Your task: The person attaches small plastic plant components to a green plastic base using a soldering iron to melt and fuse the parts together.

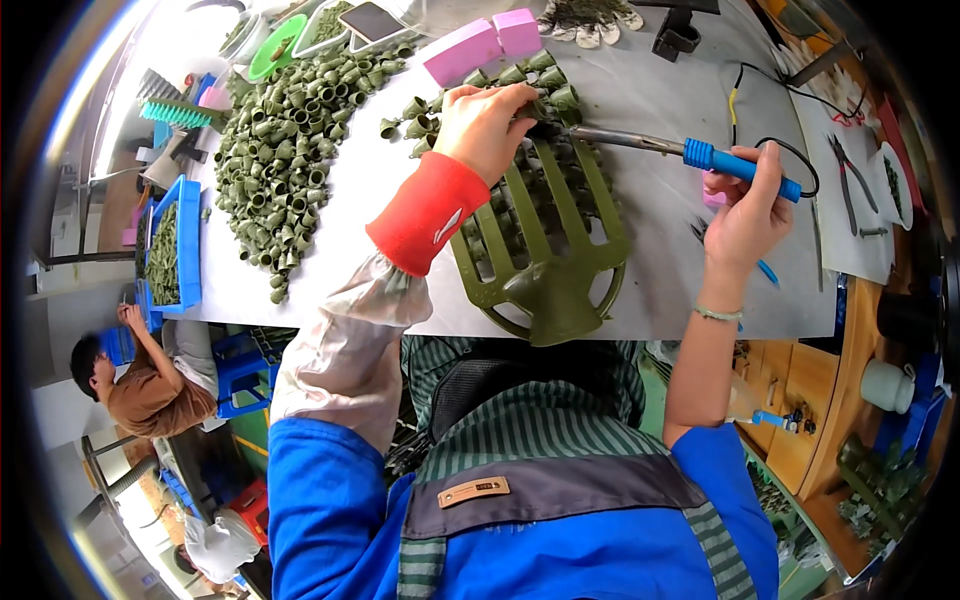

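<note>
In my right hand [745, 215] is a soldering iron [720, 160] with a blue handle, gripped like a pen, its metal shaft pointing left. The tip reaches a dark spot beside the fingers of my left hand [482, 128]. Those fingers are bent and pressed together over the top of a slatted olive-green plastic piece [545, 280]; what they pinch is hidden. Small green plastic cups [545, 75] sit around its upper end, and more show between the slats. A red wristband [430, 215] covers my left wrist.
A large heap of green cups [285, 150] lies on the left. Pink blocks [462, 52] stand at the back, near a patterned glove [592, 20]. Pliers [845, 185] and the iron's cord [790, 150] lie right. People work at the far left, including one in brown [155, 395].
</note>
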A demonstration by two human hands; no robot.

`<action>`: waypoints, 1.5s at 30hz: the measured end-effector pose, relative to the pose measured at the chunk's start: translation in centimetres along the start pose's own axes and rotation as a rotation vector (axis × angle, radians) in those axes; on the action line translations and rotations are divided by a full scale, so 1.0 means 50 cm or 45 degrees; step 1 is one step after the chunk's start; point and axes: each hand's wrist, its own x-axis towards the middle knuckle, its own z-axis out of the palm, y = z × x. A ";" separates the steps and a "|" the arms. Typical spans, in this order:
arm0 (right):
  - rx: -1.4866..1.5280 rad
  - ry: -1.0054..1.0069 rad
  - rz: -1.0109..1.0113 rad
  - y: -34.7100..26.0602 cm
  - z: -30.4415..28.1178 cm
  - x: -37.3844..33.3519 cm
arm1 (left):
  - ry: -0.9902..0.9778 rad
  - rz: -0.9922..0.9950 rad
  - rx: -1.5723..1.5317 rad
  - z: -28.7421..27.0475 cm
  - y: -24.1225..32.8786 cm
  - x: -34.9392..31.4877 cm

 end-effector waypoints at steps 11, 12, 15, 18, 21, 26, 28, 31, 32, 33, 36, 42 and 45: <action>-0.043 0.039 -0.037 -0.015 -0.001 0.003 | 0.076 0.084 0.053 0.001 -0.010 -0.006; -0.064 0.034 -0.034 -0.028 -0.004 0.001 | 0.012 0.042 0.084 0.002 -0.008 -0.007; -0.034 0.036 0.006 -0.039 -0.019 0.004 | 0.128 0.132 -0.048 -0.009 -0.010 -0.005; -0.059 0.059 0.021 -0.048 -0.026 0.001 | 0.375 -0.330 -0.514 -0.077 -0.074 0.000; -0.099 0.020 0.048 -0.054 -0.010 -0.010 | 0.298 -0.928 -0.443 -0.118 -0.268 -0.062; -0.113 -0.015 0.034 -0.058 -0.013 -0.010 | 0.070 -0.527 0.076 -0.058 -0.352 -0.123; -0.134 -0.003 0.033 -0.061 -0.012 -0.014 | 0.029 -0.195 0.102 -0.043 -0.339 -0.139; -0.132 -0.010 0.032 -0.066 -0.003 -0.021 | 0.079 -0.324 -0.022 -0.030 -0.350 -0.171; -0.136 -0.017 0.035 -0.065 -0.001 -0.023 | 0.119 -0.384 -0.042 -0.033 -0.351 -0.173; -0.139 -0.026 0.039 -0.064 0.001 -0.025 | 0.177 -0.640 -0.182 -0.034 -0.347 -0.185; -0.120 -0.070 0.061 -0.065 0.024 -0.036 | 0.191 -0.765 -0.522 -0.062 -0.389 -0.247; -0.098 -0.100 0.065 -0.061 0.037 -0.049 | 0.025 -0.556 -0.430 -0.105 -0.321 -0.276; -0.131 -0.064 0.082 -0.063 0.040 -0.059 | 0.253 -0.919 -1.220 -0.130 -0.296 -0.273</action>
